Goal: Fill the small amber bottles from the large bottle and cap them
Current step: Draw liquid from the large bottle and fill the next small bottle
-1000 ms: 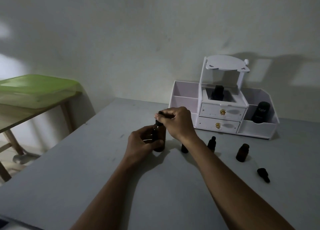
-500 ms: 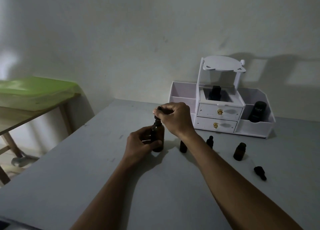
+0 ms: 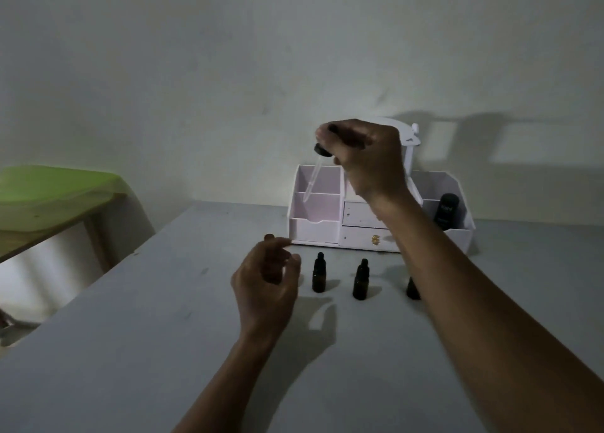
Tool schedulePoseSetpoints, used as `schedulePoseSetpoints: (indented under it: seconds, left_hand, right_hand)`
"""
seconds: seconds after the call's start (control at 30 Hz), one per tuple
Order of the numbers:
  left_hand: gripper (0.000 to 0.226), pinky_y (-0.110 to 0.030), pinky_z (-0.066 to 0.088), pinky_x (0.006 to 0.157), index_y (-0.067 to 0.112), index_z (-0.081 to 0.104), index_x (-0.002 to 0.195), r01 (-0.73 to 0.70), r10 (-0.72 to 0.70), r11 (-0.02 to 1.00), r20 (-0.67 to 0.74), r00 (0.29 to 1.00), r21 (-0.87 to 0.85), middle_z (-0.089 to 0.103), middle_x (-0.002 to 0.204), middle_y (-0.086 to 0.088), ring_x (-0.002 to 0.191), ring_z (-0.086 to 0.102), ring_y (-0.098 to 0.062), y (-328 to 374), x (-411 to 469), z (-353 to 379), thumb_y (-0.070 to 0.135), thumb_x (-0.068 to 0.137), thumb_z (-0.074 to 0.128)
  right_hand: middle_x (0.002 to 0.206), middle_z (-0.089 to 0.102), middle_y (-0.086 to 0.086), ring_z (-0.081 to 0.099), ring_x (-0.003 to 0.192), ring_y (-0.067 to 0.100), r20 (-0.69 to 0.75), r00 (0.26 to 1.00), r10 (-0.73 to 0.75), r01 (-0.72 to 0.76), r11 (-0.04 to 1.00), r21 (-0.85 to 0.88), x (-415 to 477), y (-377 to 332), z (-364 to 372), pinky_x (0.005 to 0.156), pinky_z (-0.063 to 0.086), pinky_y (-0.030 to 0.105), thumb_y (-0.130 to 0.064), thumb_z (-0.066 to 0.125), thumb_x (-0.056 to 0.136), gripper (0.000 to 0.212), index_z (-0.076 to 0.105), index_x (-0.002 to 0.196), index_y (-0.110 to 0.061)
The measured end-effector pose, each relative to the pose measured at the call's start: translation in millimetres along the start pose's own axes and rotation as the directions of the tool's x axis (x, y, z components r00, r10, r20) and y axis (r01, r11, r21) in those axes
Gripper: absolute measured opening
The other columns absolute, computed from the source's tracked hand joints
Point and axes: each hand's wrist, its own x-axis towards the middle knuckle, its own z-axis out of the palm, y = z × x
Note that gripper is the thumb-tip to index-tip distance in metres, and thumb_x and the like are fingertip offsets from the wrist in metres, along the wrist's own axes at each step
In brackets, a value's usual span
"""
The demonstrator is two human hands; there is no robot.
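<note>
Table [image 3: 130,334]: a grey top runs from the near edge to the wall, and both forearms reach across it.
Left hand [image 3: 266,282]: its fingers and thumb are curled round the large bottle, low on the table.
Large bottle [image 3: 269,236]: it stands upright inside the left hand. Only its dark open mouth shows above the fingers; the body is mostly hidden.
Small amber bottles: two stand upright with black dropper caps on, one [image 3: 319,274] just right of the left hand and the next [image 3: 361,280] near it. A third [image 3: 412,289] is half hidden behind the right forearm, so I cannot tell whether it is capped.
Right hand [image 3: 362,158]: it is raised well above the table, its fingertips pinched together on the dropper's black top.
Dropper [image 3: 322,150]: its clear glass tube slants down and to the left, clear of the large bottle's mouth and hanging in front of the organiser's left compartments.
Organiser [image 3: 313,226]: a white box with drawers stands at the far edge of the table, by the wall.
Black container [image 3: 445,212]: it stands upright in the organiser's right compartment.
Side table [image 3: 49,191]: it has a green cover and stands far left, apart from the grey table.
</note>
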Motion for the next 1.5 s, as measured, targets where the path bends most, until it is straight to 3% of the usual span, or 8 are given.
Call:
schedulePoseSetpoints:
  seconds: [0.13,0.3,0.43,0.57,0.8,0.9,1.03,1.5]
  left_hand:
    - [0.018,-0.011,0.052,0.071,0.020,0.072,0.099,0.105,-0.071,0.987,0.255,0.964,-0.124,0.071,0.077,0.010,0.076,0.069,-0.003,33,-34,38,0.011,0.084,0.076]
    - [0.043,-0.015,0.056,0.083,0.027,0.065,0.123,0.303,-0.203,0.948,0.556,0.806,-0.094,0.071,0.107,0.011,0.095,0.067,-0.001,48,-57,90,0.022,0.082,0.079]
    - [0.061,-0.012,0.045,0.090,0.022,0.054,0.139,0.324,-0.282,0.946,0.569,0.772,0.029,0.060,0.134,0.006,0.111,0.057,-0.002,44,-61,125,0.023,0.083,0.078]
    - [0.068,-0.017,0.040,0.094,0.020,0.048,0.144,0.325,-0.321,0.941,0.566,0.760,0.098,0.054,0.143,0.002,0.122,0.054,-0.010,34,-59,146,0.024,0.083,0.078]
    - [0.061,-0.021,0.050,0.097,0.013,0.058,0.136,0.293,-0.289,0.952,0.592,0.752,0.092,0.067,0.127,-0.001,0.108,0.064,-0.008,28,-52,161,0.022,0.080,0.081]
    - [0.048,-0.013,0.051,0.092,0.013,0.065,0.128,0.307,-0.294,0.948,0.581,0.759,0.079,0.072,0.117,0.000,0.097,0.066,-0.002,29,-51,163,0.014,0.081,0.079]
    - [0.036,0.008,0.038,0.065,0.012,0.070,0.121,0.302,-0.294,0.950,0.570,0.767,0.083,0.073,0.114,-0.002,0.086,0.061,0.002,29,-53,163,0.006,0.086,0.072]
    - [0.038,0.010,0.034,0.071,0.011,0.067,0.125,0.286,-0.284,0.954,0.577,0.766,0.090,0.071,0.121,-0.003,0.101,0.059,0.001,26,-54,162,0.008,0.087,0.072]
  right_hand:
    - [0.077,0.074,-0.008,0.071,0.069,-0.004,-0.099,0.995,-0.016,0.010,0.998,-0.065,-15,11,-51,0.068,0.054,0.013,-0.012,0.076,0.086,0.009,0.078,0.094,-0.010]
    - [0.070,0.075,-0.011,0.072,0.065,0.005,-0.216,0.971,0.099,-0.128,0.984,-0.122,-35,38,-114,0.067,0.057,0.025,-0.014,0.079,0.083,0.006,0.079,0.087,-0.019]
    - [0.060,0.073,-0.012,0.070,0.057,0.006,-0.241,0.955,0.174,-0.207,0.971,-0.120,-38,53,-143,0.064,0.055,0.026,-0.008,0.079,0.081,0.019,0.077,0.074,-0.026]
    - [0.063,0.075,-0.003,0.074,0.062,0.016,-0.200,0.950,0.239,-0.265,0.957,-0.118,-40,68,-152,0.064,0.060,0.043,-0.010,0.079,0.080,0.019,0.079,0.071,-0.026]
    - [0.059,0.073,-0.006,0.070,0.055,0.009,-0.137,0.955,0.263,-0.278,0.955,-0.101,-42,90,-152,0.057,0.053,0.018,-0.002,0.077,0.081,0.008,0.079,0.082,-0.010]
    - [0.060,0.073,-0.005,0.070,0.056,0.010,-0.134,0.953,0.271,-0.285,0.953,-0.103,-42,96,-153,0.057,0.053,0.018,-0.003,0.078,0.081,0.005,0.079,0.083,-0.008]
    - [0.059,0.073,-0.005,0.070,0.055,0.010,-0.142,0.950,0.278,-0.291,0.954,-0.078,-40,98,-155,0.056,0.053,0.017,-0.002,0.077,0.081,0.004,0.078,0.084,-0.005]
    - [0.070,0.072,0.009,0.071,0.060,0.018,-0.126,0.960,0.251,-0.270,0.948,-0.167,-43,110,-153,0.066,0.057,0.028,-0.006,0.079,0.079,0.002,0.080,0.080,-0.008]
